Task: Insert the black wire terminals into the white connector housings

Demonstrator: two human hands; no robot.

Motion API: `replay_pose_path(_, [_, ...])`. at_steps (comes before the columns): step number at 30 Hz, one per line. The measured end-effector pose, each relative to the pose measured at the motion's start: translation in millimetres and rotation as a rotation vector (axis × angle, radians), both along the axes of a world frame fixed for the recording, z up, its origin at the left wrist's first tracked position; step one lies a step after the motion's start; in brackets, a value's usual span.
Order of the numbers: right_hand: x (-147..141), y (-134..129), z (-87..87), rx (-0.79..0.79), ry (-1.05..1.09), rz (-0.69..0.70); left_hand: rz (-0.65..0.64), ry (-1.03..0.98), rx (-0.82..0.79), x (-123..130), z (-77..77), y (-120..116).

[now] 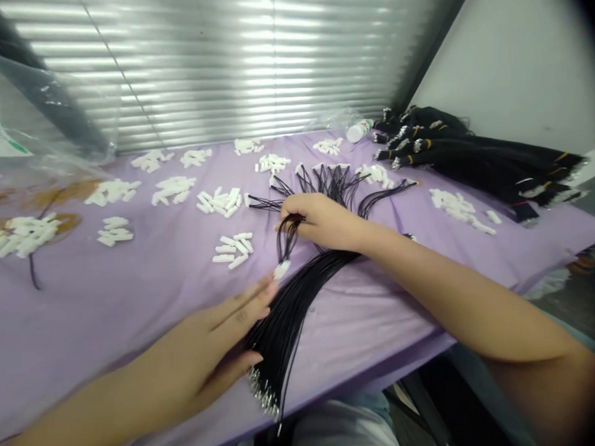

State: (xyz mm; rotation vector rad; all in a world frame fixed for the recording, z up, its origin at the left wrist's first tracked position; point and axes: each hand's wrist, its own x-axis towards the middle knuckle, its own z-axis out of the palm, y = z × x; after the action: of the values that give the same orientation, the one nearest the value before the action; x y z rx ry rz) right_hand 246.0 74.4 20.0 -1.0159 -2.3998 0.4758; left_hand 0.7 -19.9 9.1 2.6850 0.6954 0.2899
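My right hand (314,219) is closed round a loop of thin black wires near the middle of the table. Those wires run down to a small white connector (281,270), which the fingertips of my left hand (237,326) touch. My left hand is stretched out, thumb apart from the fingers. Beneath and beside the hands lies a thick bundle of black wires (293,308) with silvery metal ends pointing toward the near edge. Beyond my right hand, several wire groups with white connectors (332,176) fan out.
Piles of white connectors (220,201) are spread over the purple-covered table (178,305). Tied black wire bundles (475,158) lie at the right. A white bottle (359,130) lies near the blinds, and a clear plastic bag (45,121) is at the far left.
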Motion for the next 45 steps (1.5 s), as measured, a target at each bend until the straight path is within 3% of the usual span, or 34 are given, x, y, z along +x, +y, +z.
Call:
replay_pose_path(2, [8.1, 6.2, 8.7, 0.037, -0.005, -0.092, -0.091, 0.045, 0.048, 3.3, 1.9, 0.4])
replay_pose_path(4, [25.2, 16.6, 19.3, 0.14, -0.118, -0.311, -0.155, 0.091, 0.047, 6.3, 3.6, 0.9])
replay_pose_path(7, [63.9, 34.8, 30.0, 0.305, -0.101, -0.787, -0.185, 0.113, 0.013, 8.9, 5.4, 2.4])
replay_pose_path(10, [95.3, 49.6, 23.1, 0.422, -0.048, -1.107, -0.171, 0.12, -0.033, 9.4, 6.7, 3.4])
replay_pose_path(12, [102.0, 56.5, 8.8, 0.321, -0.145, -1.112, -0.141, 0.088, -0.086, 9.3, 7.6, 3.1])
replay_pose_path(15, [95.7, 61.5, -12.5, 0.194, -0.212, -0.975, -0.123, -0.054, -0.199, 7.1, 8.4, 3.6])
replay_pose_path(17, [87.9, 60.0, -17.8, 0.075, -0.318, -0.854, -0.062, -0.156, -0.229, 3.0, 8.5, 6.3])
replay_pose_path(20, [73.5, 48.6, -10.2, 0.003, -0.447, -0.789, 0.242, -0.209, -0.101, -6.1, 6.6, 16.4])
replay_pose_path(22, [57.8, 34.9, -0.9, 0.13, -0.401, -0.727, 0.432, -0.167, -0.022, -12.0, 2.5, 26.6])
replay_pose_path(24, [36.2, 17.3, 5.2, 0.334, -0.177, -0.53, 0.489, -0.089, 0.027, -16.2, -4.4, 37.0])
replay_pose_path(25, [24.3, 7.9, 6.0, 0.37, -0.092, -0.363, 0.46, -0.062, 0.063, -17.6, -8.5, 41.3])
replay_pose_path(27, [1.8, -10.4, 2.8, 0.294, -0.045, 0.062, 0.351, 0.0, 0.117, -19.2, -16.2, 46.9])
replay_pose_path(28, [-7.4, -18.2, -0.7, 0.221, -0.069, 0.198, 0.335, 0.017, 0.14, -19.5, -19.1, 48.0])
replay_pose_path(31, [-23.1, -32.3, -13.2, 0.068, -0.182, 0.406, 0.32, 0.002, 0.208, -19.1, -22.4, 46.4])
replay_pose_path(37, [-21.1, -33.0, -15.6, -0.153, -0.221, 0.456, 0.205, -0.118, 0.157, -8.3, -18.7, 44.2])
replay_pose_path(45, [-15.0, -45.8, 6.6, -0.273, -0.456, 0.49, 0.308, -0.146, 0.161, 6.3, -22.3, 50.6])
